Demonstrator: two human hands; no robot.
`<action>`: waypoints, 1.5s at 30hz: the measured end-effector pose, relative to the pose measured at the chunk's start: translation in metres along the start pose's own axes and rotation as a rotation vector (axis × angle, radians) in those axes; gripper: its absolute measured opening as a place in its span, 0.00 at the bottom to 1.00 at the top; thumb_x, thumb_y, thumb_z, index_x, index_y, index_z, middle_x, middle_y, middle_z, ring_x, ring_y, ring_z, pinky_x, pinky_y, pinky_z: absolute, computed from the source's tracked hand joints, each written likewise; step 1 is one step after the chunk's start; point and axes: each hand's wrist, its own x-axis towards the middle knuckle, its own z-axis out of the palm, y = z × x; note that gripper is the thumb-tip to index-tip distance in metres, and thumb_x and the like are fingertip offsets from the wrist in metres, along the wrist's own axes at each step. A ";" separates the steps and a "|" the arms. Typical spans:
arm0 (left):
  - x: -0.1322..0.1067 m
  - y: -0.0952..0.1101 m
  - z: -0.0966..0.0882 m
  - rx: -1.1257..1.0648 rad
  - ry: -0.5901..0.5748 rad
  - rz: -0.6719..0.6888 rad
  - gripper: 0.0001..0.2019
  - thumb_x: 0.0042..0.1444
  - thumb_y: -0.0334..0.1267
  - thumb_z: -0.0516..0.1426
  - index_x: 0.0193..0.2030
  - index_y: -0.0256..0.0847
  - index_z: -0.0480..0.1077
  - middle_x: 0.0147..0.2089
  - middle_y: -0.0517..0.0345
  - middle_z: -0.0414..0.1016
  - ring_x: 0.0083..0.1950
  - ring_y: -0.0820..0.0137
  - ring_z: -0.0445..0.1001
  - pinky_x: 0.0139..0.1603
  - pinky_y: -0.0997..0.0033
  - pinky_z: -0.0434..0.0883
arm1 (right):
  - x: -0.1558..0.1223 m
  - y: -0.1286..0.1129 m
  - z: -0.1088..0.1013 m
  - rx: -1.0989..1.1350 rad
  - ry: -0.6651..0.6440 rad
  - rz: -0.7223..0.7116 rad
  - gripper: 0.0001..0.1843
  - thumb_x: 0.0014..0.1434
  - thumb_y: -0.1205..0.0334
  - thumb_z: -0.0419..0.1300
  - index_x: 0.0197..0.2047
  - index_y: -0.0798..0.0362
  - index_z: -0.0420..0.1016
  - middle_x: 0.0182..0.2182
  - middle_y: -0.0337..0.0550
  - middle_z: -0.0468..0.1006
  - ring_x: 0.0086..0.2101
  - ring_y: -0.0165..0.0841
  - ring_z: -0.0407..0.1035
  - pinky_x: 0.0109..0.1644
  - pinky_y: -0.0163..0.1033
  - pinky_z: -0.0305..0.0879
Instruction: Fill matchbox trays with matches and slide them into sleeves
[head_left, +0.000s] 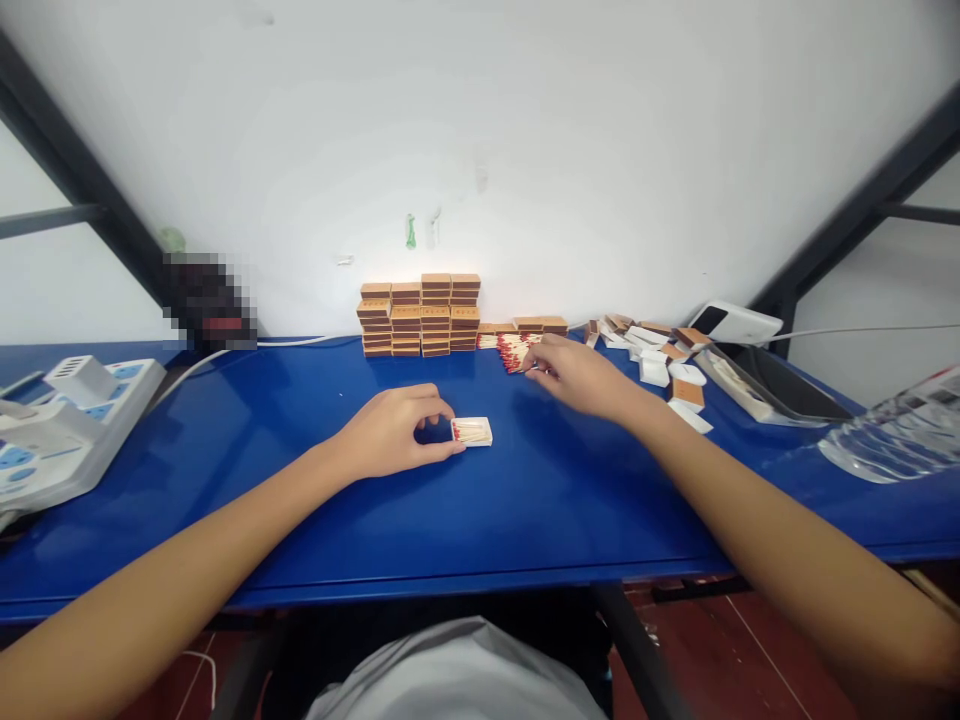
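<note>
My left hand [397, 428] rests on the blue table [465, 530], thumb and fingers pinching the left end of a small white matchbox tray [473, 431] with matches in it. My right hand [574, 372] reaches to the back, fingertips closed on matches at the edge of a loose pile of red-tipped matches [512, 350]. Behind it a stack of closed brown matchboxes [420, 315] stands against the wall.
Empty white trays and brown sleeves [660, 362] lie scattered at the right. Further right are a white device [735, 322], a dark phone [787, 390] and a clear plastic bottle [892, 440]. A white power strip [67, 420] sits at the left edge.
</note>
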 end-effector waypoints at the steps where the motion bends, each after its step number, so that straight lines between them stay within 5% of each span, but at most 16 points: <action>1: 0.000 0.000 0.000 0.007 -0.006 0.002 0.16 0.64 0.53 0.66 0.50 0.44 0.82 0.42 0.57 0.78 0.37 0.69 0.75 0.37 0.68 0.69 | 0.001 0.013 0.000 -0.009 -0.022 0.030 0.06 0.70 0.65 0.59 0.45 0.53 0.78 0.43 0.51 0.78 0.39 0.40 0.71 0.44 0.42 0.63; 7: 0.000 0.001 -0.001 0.018 -0.015 0.004 0.16 0.65 0.52 0.66 0.50 0.44 0.82 0.43 0.57 0.78 0.38 0.69 0.76 0.38 0.68 0.70 | 0.006 0.050 0.010 0.048 -0.063 0.038 0.08 0.69 0.66 0.59 0.44 0.53 0.81 0.40 0.49 0.76 0.38 0.38 0.70 0.44 0.41 0.64; 14: 0.000 -0.001 -0.001 0.033 -0.010 0.014 0.16 0.65 0.53 0.66 0.50 0.44 0.82 0.43 0.57 0.78 0.38 0.68 0.76 0.37 0.68 0.70 | 0.007 0.047 0.018 0.116 -0.029 -0.021 0.12 0.71 0.63 0.58 0.51 0.52 0.82 0.44 0.51 0.76 0.37 0.38 0.71 0.45 0.42 0.66; 24: 0.000 0.000 -0.001 0.030 -0.017 0.013 0.16 0.65 0.53 0.66 0.50 0.44 0.82 0.43 0.56 0.79 0.38 0.68 0.77 0.37 0.68 0.69 | 0.010 0.050 0.020 0.108 -0.059 -0.006 0.07 0.70 0.63 0.58 0.41 0.54 0.77 0.41 0.51 0.76 0.38 0.38 0.70 0.44 0.41 0.64; 45: 0.001 0.000 -0.001 0.032 -0.021 0.013 0.16 0.65 0.52 0.65 0.50 0.44 0.82 0.42 0.56 0.78 0.37 0.68 0.76 0.37 0.68 0.69 | 0.008 0.056 0.011 0.073 -0.113 -0.030 0.05 0.69 0.62 0.60 0.39 0.52 0.73 0.40 0.51 0.76 0.40 0.41 0.68 0.46 0.42 0.63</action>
